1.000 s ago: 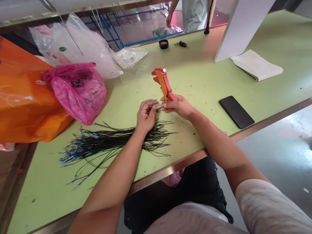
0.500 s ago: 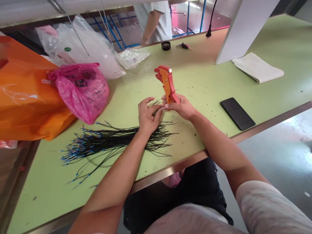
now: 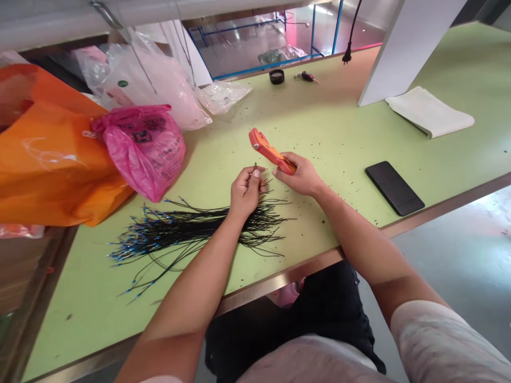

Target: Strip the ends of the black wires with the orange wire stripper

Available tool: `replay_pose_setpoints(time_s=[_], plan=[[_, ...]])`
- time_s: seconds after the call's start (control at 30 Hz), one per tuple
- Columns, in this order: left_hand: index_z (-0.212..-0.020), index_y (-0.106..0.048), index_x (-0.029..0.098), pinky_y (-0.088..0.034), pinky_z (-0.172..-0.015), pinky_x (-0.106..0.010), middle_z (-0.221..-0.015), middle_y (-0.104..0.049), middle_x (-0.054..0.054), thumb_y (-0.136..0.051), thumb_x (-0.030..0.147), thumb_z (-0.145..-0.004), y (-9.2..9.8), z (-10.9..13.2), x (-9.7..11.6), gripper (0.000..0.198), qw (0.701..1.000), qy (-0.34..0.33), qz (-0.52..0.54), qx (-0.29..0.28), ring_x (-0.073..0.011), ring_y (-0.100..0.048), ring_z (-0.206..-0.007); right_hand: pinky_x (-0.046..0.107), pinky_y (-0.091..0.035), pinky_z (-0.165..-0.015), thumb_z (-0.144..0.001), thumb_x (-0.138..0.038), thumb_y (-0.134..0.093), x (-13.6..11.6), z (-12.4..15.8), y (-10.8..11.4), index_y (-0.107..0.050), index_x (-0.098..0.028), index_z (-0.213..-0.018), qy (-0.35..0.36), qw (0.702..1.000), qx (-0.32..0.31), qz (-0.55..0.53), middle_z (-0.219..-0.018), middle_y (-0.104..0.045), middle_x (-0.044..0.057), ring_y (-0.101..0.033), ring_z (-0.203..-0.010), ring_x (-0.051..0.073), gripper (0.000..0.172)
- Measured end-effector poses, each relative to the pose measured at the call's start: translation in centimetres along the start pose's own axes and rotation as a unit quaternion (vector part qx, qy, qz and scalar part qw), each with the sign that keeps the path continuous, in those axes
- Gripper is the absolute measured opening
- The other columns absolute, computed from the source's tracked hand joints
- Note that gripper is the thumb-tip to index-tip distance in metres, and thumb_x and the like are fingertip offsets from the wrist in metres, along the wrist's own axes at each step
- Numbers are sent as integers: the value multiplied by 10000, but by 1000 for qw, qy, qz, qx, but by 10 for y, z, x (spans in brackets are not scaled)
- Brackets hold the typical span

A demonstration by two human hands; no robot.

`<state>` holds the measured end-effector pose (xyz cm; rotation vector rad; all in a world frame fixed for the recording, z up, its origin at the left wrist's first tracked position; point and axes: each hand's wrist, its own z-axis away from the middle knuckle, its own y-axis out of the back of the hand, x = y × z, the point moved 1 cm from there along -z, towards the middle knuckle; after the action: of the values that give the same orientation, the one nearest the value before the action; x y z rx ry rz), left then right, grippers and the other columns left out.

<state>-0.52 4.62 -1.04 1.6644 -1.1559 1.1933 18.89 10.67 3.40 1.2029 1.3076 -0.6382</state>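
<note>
My left hand (image 3: 246, 192) is closed, thumb against fingers, on a few thin black wires whose ends poke out above the thumb. Wrapped in my right hand (image 3: 302, 174) is a red and orange wire stripper (image 3: 268, 150), its head tilted up to the left, apart from the wire ends. Beneath my left wrist and forearm lies a large bundle of black wires (image 3: 203, 224). Blue tips (image 3: 138, 236) show at the bundle's left ends; its right ends fan out bare-looking and dark.
A pink plastic bag (image 3: 146, 151) and an orange bag (image 3: 51, 159) stand at the left, clear bags (image 3: 151, 80) behind. A phone (image 3: 394, 187) lies right, near the table edge. Farther back are a black ring-shaped object (image 3: 276, 76), keys (image 3: 306, 76), folded cloth (image 3: 431, 110) and a white upright panel (image 3: 407, 53).
The wire stripper has swung from upright to tilted left, and my right hand has drawn away from my left. My left fingers have curled in around the wires. The person behind has left the view.
</note>
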Motion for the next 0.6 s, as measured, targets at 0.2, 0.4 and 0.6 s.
replay_pose_setpoints(time_s=[0.2, 0.4, 0.6], plan=[[-960, -783, 204, -410, -440, -185, -776, -720, -1, -914, 778, -791, -1, -7, -1, 613, 995, 20, 98, 25, -67, -539, -507, 396, -605, -917, -744, -578, -975, -2, 1, -1, -767, -213, -1196, -128, 986, -57, -86, -1113, -808, 75, -733, -995, 235, 616], [-1009, -830, 197, -395, -436, -182, -793, -710, -11, -905, 780, -788, -1, -7, 0, 628, 993, 47, 96, 45, -79, -564, -549, 380, -622, -945, -808, -670, -915, -4, 1, 7, -808, -244, -1176, -87, 980, -87, -154, -1202, -801, 65, -721, -1122, 240, 573], [-992, -797, 190, -342, -452, -197, -673, -641, 19, -866, 789, -836, 0, -6, 2, 623, 994, 30, 97, 33, -74, -468, -497, 447, -632, -985, -826, -824, -853, -8, 3, 4, -810, -202, -1228, -49, 998, -20, -32, -1165, -836, 99, -767, -1055, 268, 742]])
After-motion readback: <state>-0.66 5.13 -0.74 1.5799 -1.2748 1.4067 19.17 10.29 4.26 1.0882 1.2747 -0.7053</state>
